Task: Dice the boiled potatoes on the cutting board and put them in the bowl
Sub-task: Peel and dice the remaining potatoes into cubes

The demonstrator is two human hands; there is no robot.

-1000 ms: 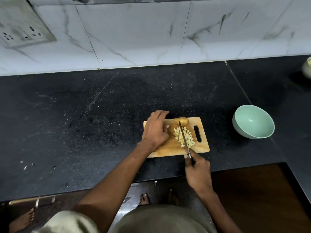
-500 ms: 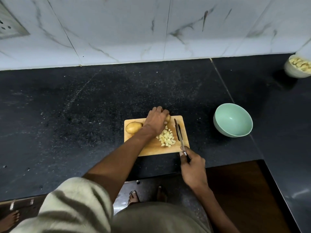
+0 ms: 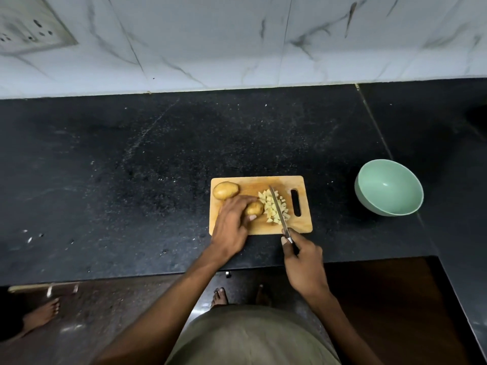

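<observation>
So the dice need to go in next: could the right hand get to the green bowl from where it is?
Probably yes. The green bowl sits on bare counter to the right of the cutting board, with nothing between it and the right hand. That hand grips the knife, though.

Mint-green bowl (image 3: pixel 388 187), tan wooden cutting board (image 3: pixel 253 183), speckled black counter (image 3: pixel 131 167), white marbled wall (image 3: pixel 210 40).

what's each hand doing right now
Left hand: fingers curled round a potato on the cutting board.
Right hand: gripping the knife, blade over the diced pieces.
</observation>
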